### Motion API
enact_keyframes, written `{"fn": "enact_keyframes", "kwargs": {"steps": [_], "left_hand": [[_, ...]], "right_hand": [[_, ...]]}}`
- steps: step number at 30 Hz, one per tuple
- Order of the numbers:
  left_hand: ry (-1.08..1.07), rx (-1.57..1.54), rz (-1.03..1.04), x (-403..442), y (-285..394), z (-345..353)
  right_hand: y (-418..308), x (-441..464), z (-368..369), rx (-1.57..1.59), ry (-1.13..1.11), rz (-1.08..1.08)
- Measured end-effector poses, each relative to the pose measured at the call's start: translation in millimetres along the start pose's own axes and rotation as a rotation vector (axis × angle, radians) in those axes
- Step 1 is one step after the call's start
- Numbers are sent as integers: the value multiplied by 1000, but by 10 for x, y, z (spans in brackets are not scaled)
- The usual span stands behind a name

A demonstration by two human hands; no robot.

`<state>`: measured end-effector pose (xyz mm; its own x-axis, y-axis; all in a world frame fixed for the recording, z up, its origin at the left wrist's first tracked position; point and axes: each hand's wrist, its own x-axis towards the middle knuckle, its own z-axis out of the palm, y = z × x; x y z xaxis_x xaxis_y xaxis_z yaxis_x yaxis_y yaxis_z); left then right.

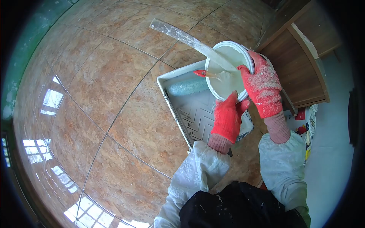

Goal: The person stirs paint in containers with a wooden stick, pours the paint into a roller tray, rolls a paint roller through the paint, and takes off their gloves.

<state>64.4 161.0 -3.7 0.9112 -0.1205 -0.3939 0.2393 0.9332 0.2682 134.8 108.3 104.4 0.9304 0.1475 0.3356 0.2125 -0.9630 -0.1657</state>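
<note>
- Far L: green painted strip (28,49) bordering brown tile floor (125,95), w/ window glare on the tiles.
- Flat stirring stick (186,40), paint-smeared, one end in the bucket, rest leaning out over the rim.
- Paint tray (195,114) on floor, ridged bed wet w/ whitish paint; green roller sleeve (186,87) lying at its far end.
- Red-handled paintbrush (200,73): handle across bucket's L rim, bristle end inside.
- White paint bucket (230,51) over tray's R part, white paint (230,85) inside; can't tell exact tilt, or if its base touches the tray.
- L hand (228,119), red-coated glove: thumb & fingers closed on bucket's near rim, fingertips partly hidden.
- R hand (263,85), glove paint-caked: clamped over R rim, thumb inward, other fingers outside.
- Far R: wooden cabinet (296,72) just beside.
- Step, prob.: steadying/angling bucket above tray; no pour stream visible.
- Next move, my guess: calls for firm 2-hand grip, slow tip, lip kept inside tray edges, & watching that stick + brush don't slide out.
</note>
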Motion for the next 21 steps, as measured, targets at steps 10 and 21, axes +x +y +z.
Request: {"fn": "enact_keyframes", "kwargs": {"steps": [10, 21], "left_hand": [[148, 18, -52, 184, -278, -201], [13, 385, 423, 108, -283, -53]], "right_hand": [[-720, 194, 367, -361, -86, -348], [-424, 610, 850, -222, -4, -273]]}}
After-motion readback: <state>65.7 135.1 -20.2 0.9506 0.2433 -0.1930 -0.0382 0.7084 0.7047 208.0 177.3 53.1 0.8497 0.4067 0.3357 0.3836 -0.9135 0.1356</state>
